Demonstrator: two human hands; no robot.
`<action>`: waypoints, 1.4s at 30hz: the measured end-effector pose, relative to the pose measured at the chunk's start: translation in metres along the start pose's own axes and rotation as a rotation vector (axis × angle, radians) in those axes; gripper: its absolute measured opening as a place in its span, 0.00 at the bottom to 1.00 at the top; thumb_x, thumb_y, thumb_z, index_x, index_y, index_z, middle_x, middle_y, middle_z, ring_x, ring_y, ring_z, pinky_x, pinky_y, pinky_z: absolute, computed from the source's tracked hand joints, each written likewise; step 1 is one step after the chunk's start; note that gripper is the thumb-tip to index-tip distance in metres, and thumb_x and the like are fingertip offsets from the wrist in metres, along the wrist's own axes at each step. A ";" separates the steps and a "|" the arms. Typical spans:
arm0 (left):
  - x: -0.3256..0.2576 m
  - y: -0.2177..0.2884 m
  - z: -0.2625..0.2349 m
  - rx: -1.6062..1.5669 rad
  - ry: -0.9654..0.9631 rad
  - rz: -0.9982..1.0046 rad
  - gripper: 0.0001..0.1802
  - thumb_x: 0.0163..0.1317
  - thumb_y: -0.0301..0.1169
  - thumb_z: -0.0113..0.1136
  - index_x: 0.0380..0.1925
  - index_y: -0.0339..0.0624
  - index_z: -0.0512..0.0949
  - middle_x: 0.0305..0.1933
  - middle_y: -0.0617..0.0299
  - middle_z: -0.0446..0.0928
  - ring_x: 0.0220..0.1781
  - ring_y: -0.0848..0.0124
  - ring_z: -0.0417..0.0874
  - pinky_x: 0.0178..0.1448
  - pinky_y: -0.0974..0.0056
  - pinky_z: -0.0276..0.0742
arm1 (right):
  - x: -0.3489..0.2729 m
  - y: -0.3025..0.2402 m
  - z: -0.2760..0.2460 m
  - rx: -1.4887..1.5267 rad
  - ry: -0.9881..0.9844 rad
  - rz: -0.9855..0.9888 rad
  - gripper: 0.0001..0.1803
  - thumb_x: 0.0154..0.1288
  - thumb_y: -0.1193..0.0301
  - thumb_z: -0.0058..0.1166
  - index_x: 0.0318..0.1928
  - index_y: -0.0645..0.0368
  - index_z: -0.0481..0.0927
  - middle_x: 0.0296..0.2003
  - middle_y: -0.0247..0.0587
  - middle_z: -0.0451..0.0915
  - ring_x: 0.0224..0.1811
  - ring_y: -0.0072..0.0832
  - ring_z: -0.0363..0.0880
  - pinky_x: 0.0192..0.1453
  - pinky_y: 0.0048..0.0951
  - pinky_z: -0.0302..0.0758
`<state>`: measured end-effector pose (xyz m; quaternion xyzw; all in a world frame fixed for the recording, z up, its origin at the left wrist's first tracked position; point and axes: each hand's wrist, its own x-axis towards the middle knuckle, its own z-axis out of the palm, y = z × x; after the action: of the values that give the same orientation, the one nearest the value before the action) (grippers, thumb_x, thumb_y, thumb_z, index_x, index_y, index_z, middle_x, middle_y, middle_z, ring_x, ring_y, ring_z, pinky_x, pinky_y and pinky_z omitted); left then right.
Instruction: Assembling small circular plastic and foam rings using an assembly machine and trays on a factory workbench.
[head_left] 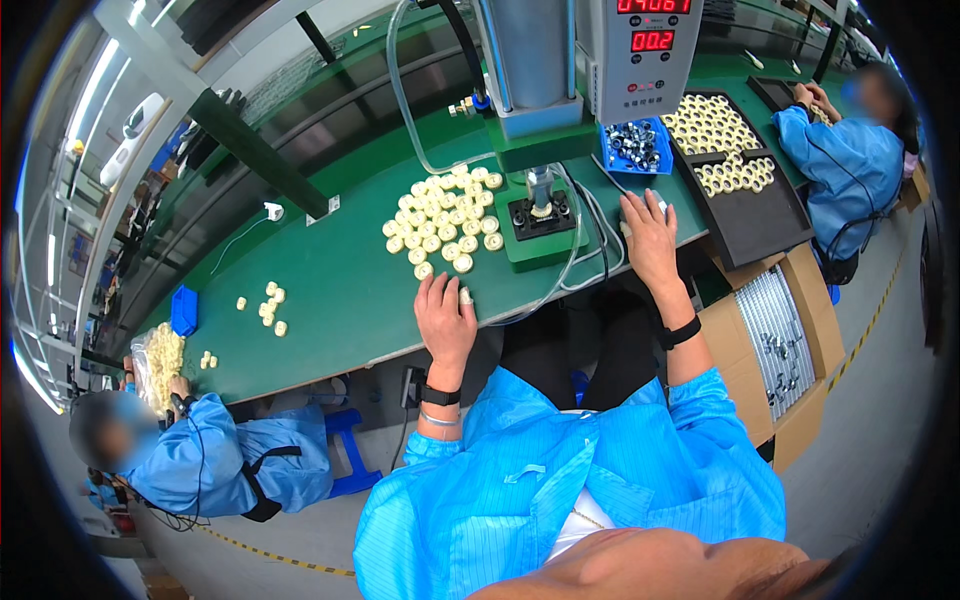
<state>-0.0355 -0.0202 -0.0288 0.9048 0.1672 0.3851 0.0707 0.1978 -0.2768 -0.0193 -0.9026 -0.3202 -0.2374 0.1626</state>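
Note:
My left hand (445, 322) rests on the green bench near its front edge, fingers stretched out and holding nothing I can see. Just beyond its fingertips lies a loose group of round cream plastic parts (440, 222). To the right of them stands a bench press (545, 135), its ram lowered onto a small cream piece (541, 211) in the black fixture (520, 222). My right hand (652, 240) lies open on the bench right of the press, next to the cables. Pale covers show on a digit of each hand.
A blue bin of small metal parts (636, 147) and a black tray (745, 225) with rows of cream rings stand at the right. Below is a cardboard box (815, 310). Co-workers in blue sit at left (235, 450) and right (840, 160).

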 end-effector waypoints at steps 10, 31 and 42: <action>0.027 0.005 -0.003 -0.064 -0.115 -0.079 0.21 0.54 0.26 0.64 0.51 0.40 0.79 0.56 0.50 0.76 0.56 0.50 0.76 0.58 0.53 0.74 | 0.009 -0.003 -0.019 0.373 0.059 0.115 0.31 0.60 0.70 0.61 0.64 0.60 0.70 0.62 0.49 0.73 0.63 0.46 0.72 0.66 0.51 0.66; 0.027 -0.003 0.018 -0.069 -0.159 -0.010 0.23 0.51 0.22 0.64 0.50 0.36 0.78 0.55 0.43 0.74 0.55 0.47 0.75 0.57 0.50 0.73 | 0.070 0.072 -0.095 0.815 -0.082 0.220 0.22 0.51 0.73 0.62 0.50 0.61 0.83 0.39 0.41 0.84 0.38 0.26 0.80 0.46 0.29 0.77; 0.022 -0.001 0.018 0.004 -0.089 0.024 0.25 0.50 0.20 0.64 0.52 0.37 0.78 0.51 0.50 0.75 0.53 0.51 0.75 0.57 0.52 0.72 | 0.033 0.306 -0.095 0.239 0.032 0.553 0.21 0.49 0.78 0.57 0.47 0.58 0.85 0.37 0.47 0.84 0.39 0.38 0.83 0.46 0.36 0.77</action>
<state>-0.0089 -0.0112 -0.0268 0.9232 0.1536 0.3450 0.0717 0.3899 -0.5302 0.0343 -0.9261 -0.0854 -0.1589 0.3313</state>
